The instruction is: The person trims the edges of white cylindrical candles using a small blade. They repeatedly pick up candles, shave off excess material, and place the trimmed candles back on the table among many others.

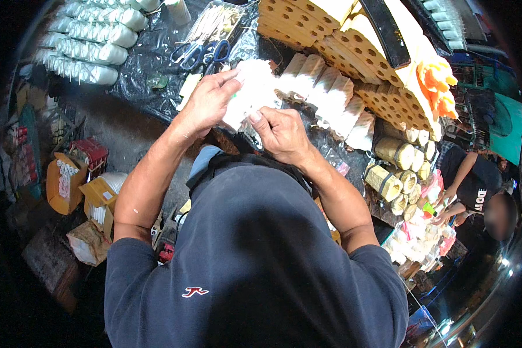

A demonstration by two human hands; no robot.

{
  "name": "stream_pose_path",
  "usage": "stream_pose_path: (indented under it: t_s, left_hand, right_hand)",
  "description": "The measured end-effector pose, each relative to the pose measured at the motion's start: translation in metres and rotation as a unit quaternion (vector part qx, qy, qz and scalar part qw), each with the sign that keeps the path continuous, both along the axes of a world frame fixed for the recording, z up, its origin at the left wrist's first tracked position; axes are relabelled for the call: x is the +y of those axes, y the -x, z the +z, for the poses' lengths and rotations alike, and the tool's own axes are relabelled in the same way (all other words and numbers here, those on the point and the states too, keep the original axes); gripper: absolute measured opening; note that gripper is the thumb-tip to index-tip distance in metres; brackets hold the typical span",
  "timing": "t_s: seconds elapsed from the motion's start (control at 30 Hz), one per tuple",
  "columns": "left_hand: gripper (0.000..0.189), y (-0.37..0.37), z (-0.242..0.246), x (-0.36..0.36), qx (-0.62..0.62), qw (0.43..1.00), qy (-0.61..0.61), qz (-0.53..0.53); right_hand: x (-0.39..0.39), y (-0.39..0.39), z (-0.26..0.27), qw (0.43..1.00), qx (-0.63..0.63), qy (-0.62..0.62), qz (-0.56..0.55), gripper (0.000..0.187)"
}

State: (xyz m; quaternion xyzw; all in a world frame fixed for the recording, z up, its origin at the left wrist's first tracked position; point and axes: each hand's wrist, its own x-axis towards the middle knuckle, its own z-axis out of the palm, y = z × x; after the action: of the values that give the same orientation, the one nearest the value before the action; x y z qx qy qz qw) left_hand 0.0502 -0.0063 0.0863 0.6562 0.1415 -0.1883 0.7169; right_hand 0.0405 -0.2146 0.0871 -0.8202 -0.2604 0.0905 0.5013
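Both hands are at a bright white, overexposed item (254, 87), perhaps paper or thin sheeting; its exact kind cannot be told. On its left side, my left hand (211, 98) has the index finger stretched over it and the thumb close beside. My right hand (282, 132) grips its lower right edge between thumb and curled fingers. Beyond my left hand lie blue-handled scissors (193, 54) and a clear plastic box of thin sticks (219, 21). Whitish wrapped bundles (315, 82) form a row to the right of the white item.
Yellowish blocks with rows of holes (352, 52) are stacked at the upper right, with orange plastic (437, 87) beside them. Tied cylindrical bundles (393, 152) lie below. White rolls (95, 52) stand upper left. At the right, another person (470, 178) works over a cluttered surface. Cardboard boxes (65, 182) stand left.
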Motion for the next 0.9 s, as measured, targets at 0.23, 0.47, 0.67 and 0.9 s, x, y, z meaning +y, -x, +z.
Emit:
stream_pose_path:
  t_s: [0.23, 0.47, 0.67, 0.9]
  left_hand:
    - [0.049, 0.006, 0.001, 0.005, -0.007, 0.999, 0.035, -0.027]
    - [0.049, 0.010, -0.006, 0.004, -0.005, 1.000, 0.021, -0.008]
    - [0.049, 0.009, -0.037, 0.019, -0.130, 0.983, -0.125, -0.042]
    - [0.050, 0.012, -0.022, 0.025, -0.078, 0.990, -0.097, -0.059]
  right_hand:
    - [0.000, -0.004, -0.013, 0.990, -0.132, 0.024, 0.041, 0.036]
    - [0.006, -0.003, -0.027, 0.979, -0.192, 0.028, 0.060, 0.041]
    - [0.015, -0.001, -0.022, 0.990, -0.026, 0.060, 0.125, 0.045]
    - [0.007, -0.009, -0.020, 0.995, -0.056, 0.030, 0.073, 0.041]
